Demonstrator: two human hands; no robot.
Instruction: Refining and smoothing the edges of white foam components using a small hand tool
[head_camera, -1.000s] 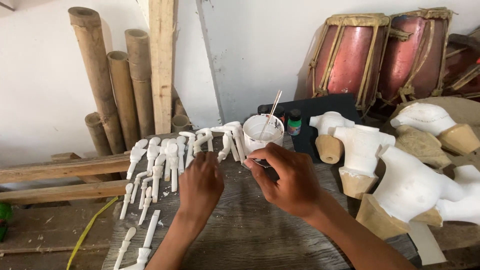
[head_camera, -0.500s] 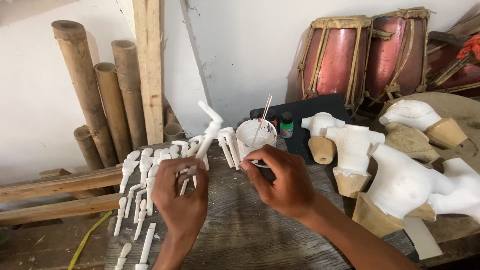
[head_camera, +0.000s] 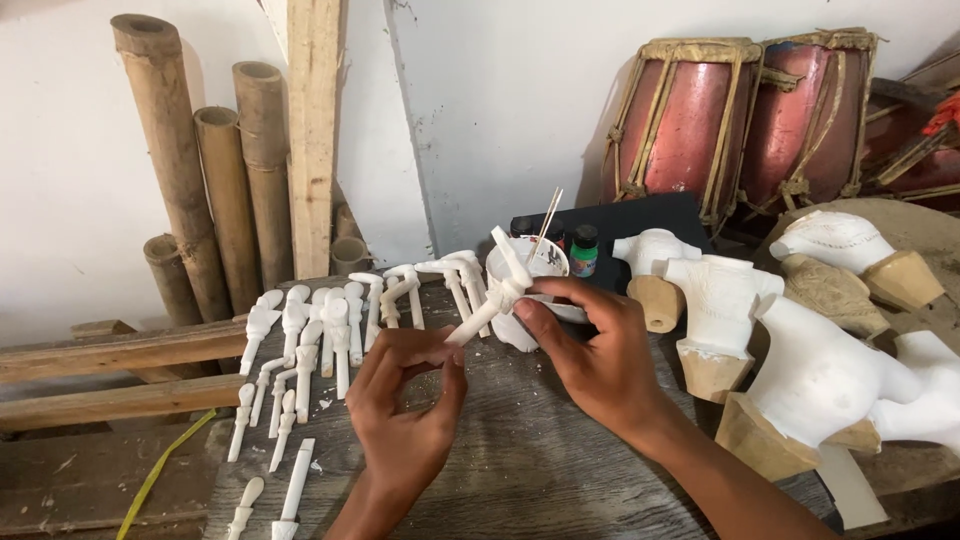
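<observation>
Lifted clear of the row since half a second ago, the white jointed wooden puppet arm is now held up over the grey weathered plank table, just in front of the white paint cup. Its lower end is pinched by the left hand, thumb and fingertips closed on it. Its elbow joint is gripped by the right hand, fingers curled around it, and a dark brush handle looks to be tucked in the same hand, though this cannot be told for sure. One thin stick is seen standing in the cup, with one small green-capped bottle just beside it. To the left, a row of white carved arm pieces is laid out on the table, too overlapped to be counted exactly. To the right, about four white-painted carved torsos are set near each other. Behind, two red drums and four bamboo poles are leaned at the wall.
</observation>
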